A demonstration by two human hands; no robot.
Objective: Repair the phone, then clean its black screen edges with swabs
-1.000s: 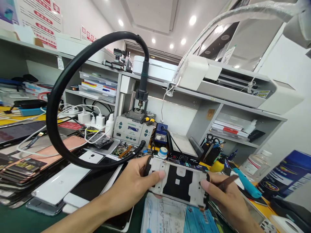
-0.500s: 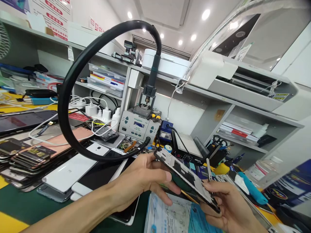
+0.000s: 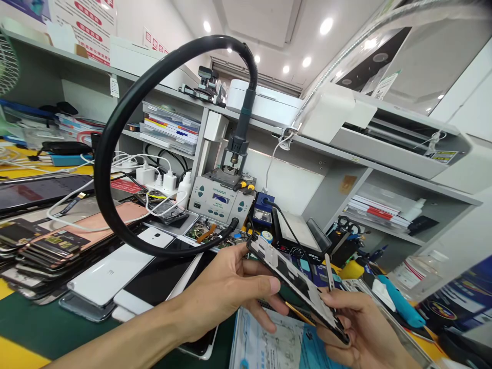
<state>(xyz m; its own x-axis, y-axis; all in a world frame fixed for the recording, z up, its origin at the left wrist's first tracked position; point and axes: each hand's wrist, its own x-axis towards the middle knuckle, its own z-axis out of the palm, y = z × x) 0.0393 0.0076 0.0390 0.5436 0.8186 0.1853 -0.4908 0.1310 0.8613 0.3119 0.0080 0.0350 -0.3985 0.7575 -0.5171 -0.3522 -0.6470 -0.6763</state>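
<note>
Phone frame (image 3: pixel 292 275) is held in the air, tilted almost edge-on, near the blue-and-white printed booklet (image 3: pixel 265 351). Its nearer end is pinched between the thumb and fingers of the right hand (image 3: pixel 361 320), beside which a slim metal tool (image 3: pixel 329 270) juts up; the fingers of the left hand (image 3: pixel 230 287) are loosely parted about the far end, and whether it is touched by them cannot be told. If support is left to the right hand alone, the frame could be twisted loose and dropped; if one end is squeezed too hard, so thin a panel might be bent. Its face might also be scratched by the tool, held so close. Compared with a second ago, when the grey-and-black face was turned toward the camera and both ends were gripped, the frame is tipped steeply and the left thumb is moved off that face.
</note>
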